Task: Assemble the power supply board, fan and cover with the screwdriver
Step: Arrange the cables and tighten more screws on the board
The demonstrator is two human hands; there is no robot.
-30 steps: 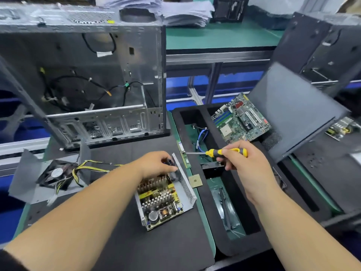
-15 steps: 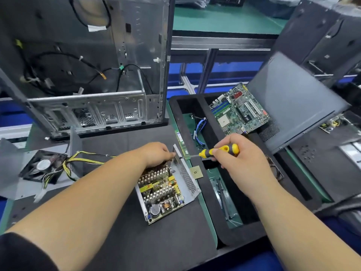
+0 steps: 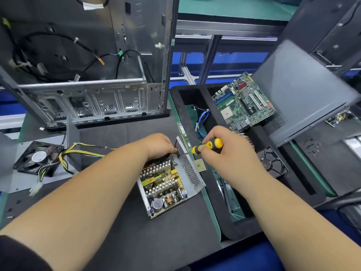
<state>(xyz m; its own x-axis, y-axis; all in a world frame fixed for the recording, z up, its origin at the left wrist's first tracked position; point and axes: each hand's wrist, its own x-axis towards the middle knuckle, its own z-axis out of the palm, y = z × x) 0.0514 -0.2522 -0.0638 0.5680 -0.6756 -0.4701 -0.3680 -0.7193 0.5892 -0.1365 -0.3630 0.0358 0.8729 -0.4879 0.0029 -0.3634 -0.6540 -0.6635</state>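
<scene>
Since it sits bare in an open metal tray, the power supply board (image 3: 163, 184) is entered as stiff, light to moderate in weight and fragile on top: heat-sink fins, coils and capacitors stand exposed. Best hold, by judgement: the tray's folded metal walls, never the components.

Position: on the dark mat of the desk (image 3: 109, 222), the landmark for all entries below.

- Left hand (image 3: 159, 146): at the board's far end, fingers curled down onto it; what exactly they pinch cannot be told.
- Right hand (image 3: 224, 153): just right of the board, fingers wrapped round the yellow-and-black screwdriver (image 3: 207, 146), its tip aimed at the far right corner of the tray.
- Fan (image 3: 37, 158): well left of the board, lying flat, joined by yellow and black wires (image 3: 82, 151); light, plastic, best held by its frame.
- Computer case (image 3: 88, 65): behind the board, open.
- Foam tray (image 3: 195, 153): right of the board, carrying a motherboard (image 3: 244, 102) and a hard drive (image 3: 273, 163).
- Small square chip (image 3: 199, 165): beside the board's right wall.
- Grey panel (image 3: 304, 90): far right, tilted; whether this is the cover cannot be told.
</scene>
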